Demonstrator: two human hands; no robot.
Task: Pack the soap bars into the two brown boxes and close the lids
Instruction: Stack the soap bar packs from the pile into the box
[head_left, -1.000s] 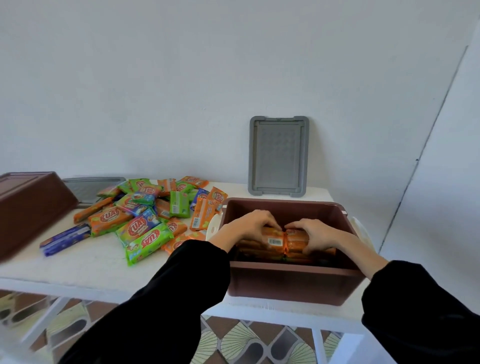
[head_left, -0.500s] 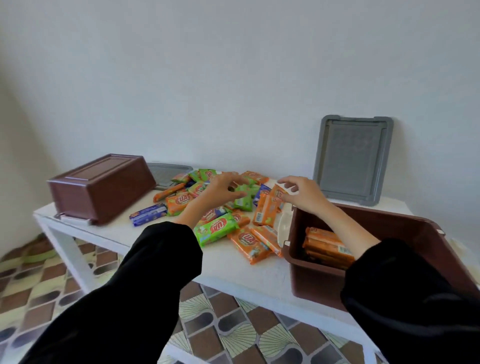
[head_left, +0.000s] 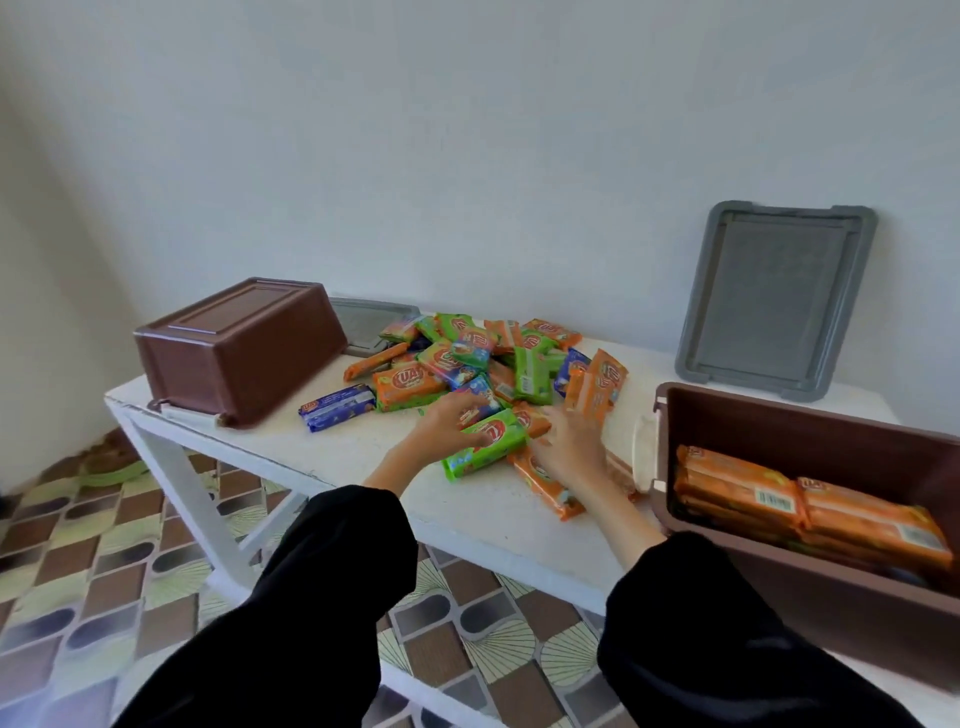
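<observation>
Left hand (head_left: 447, 423) is reaching into the near edge of the pile, fingers (head_left: 470, 402) spread loosely and lying over a green soap bar (head_left: 485, 444). Can't tell if it's actually gripping it or just touching. Right hand (head_left: 569, 441) is doing much the same just beside it at 3 o'clock, fingers splayed and pressing down on an orange soap bar (head_left: 545, 483), but it's blurry, so I can't tell if there's a real hold there either.

The pile of soap bars (head_left: 483, 364) is sitting mid-bench at about 12 o'clock from the hands: orange, green and blue wrappers all jumbled together. One blue bar (head_left: 337, 408) is lying a bit apart at 9 o'clock.

Open brown box (head_left: 810, 415) is at 3 o'clock on the bench (head_left: 467, 519), with orange bars (head_left: 810, 509) already stacked inside. A grey lid (head_left: 779, 299) is leaning upright against the wall behind it. The second brown box (head_left: 239, 348) is sitting upside down at 10 o'clock, with another grey lid (head_left: 363, 322) lying flat behind it.
</observation>
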